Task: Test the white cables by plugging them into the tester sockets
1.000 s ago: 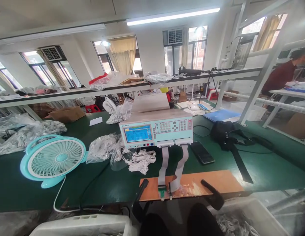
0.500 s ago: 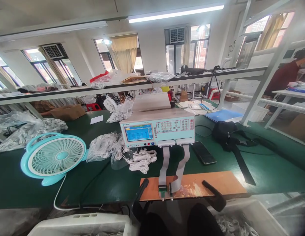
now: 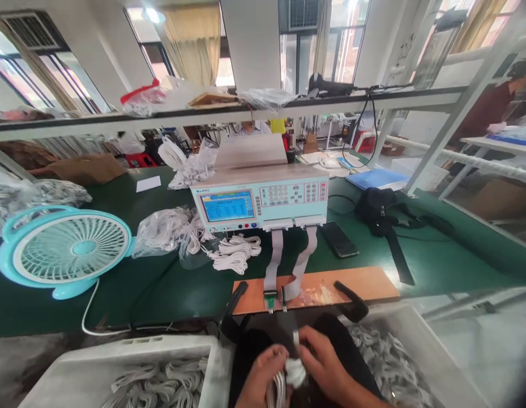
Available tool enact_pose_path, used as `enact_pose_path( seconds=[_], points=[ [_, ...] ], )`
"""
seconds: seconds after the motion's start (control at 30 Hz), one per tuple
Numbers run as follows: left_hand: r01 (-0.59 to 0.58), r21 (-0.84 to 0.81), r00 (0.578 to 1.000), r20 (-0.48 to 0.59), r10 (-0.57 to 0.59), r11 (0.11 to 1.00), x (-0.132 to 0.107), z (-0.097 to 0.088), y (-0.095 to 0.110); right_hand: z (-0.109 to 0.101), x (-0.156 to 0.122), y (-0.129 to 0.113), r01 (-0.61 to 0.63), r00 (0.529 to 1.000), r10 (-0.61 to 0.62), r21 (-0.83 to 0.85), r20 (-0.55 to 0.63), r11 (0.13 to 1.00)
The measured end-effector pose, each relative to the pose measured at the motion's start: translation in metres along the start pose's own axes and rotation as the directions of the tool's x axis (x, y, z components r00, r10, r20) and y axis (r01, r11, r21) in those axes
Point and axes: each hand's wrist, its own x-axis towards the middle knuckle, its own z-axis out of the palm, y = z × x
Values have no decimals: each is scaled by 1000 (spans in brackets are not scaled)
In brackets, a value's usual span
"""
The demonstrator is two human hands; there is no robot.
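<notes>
My left hand (image 3: 263, 377) is closed around a coiled white cable (image 3: 278, 391) low over my lap. Just right of it, my right hand (image 3: 324, 360) pinches a small white connector end (image 3: 295, 338) between thumb and fingers. A blurred white piece lies between both hands; whether it is part of the same cable is unclear. Beyond the hands, a green connector board (image 3: 269, 300) and a second connector (image 3: 283, 297) sit at the front edge of an orange-brown board (image 3: 351, 282). Grey ribbon cables (image 3: 276, 252) run from them up to a bench tester (image 3: 258, 198) with a lit blue screen.
White bins of coiled cables stand left (image 3: 207, 345) and right (image 3: 441, 351) of my legs. Black armrests (image 3: 235, 303) flank the board's front. A turquoise fan (image 3: 82, 249), bagged cables (image 3: 163, 232), loose cables (image 3: 235, 252), a phone (image 3: 339, 239) and a black bag (image 3: 377, 209) lie on the bench.
Both hands have come into view at the bottom, holding the white cable. My view has tilted downward, showing more of the bins and the cables in them.
</notes>
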Motion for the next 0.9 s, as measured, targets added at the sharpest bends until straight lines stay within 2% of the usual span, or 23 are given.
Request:
enact_pose_path(
  seconds=[0.07, 0.13, 0.23, 0.33, 0.5, 0.63, 0.9],
  points=[
    [-91, -84, 990, -114, 81, 992, 9, 5, 10, 5, 16, 0, 24, 998, -21, 51, -61, 998],
    [-182, -72, 963, -213, 163, 981, 16, 8, 18, 10, 27, 3, -25, 995, 35, 114, -89, 993],
    [-196, -61, 945, -277, 172, 979, 22, 8, 21, 17, 34, 9, -90, 989, 108, 171, -101, 981],
    [-158, -93, 953, -275, 127, 983, 28, 3, 16, 19, 38, 12, -105, 984, 128, 178, -121, 978],
    [-159, -106, 958, -255, 128, 982, 33, -2, 15, 18, 42, 6, -115, 982, 142, 203, -124, 972],
    [-153, -34, 965, -220, 142, 988, 32, -6, 19, 19, 42, 4, -127, 980, 153, 187, -126, 974],
    [-165, 128, 969, -165, 185, 978, 36, -12, 18, 21, 43, 7, -154, 977, 188, 271, -103, 950]
  ],
)
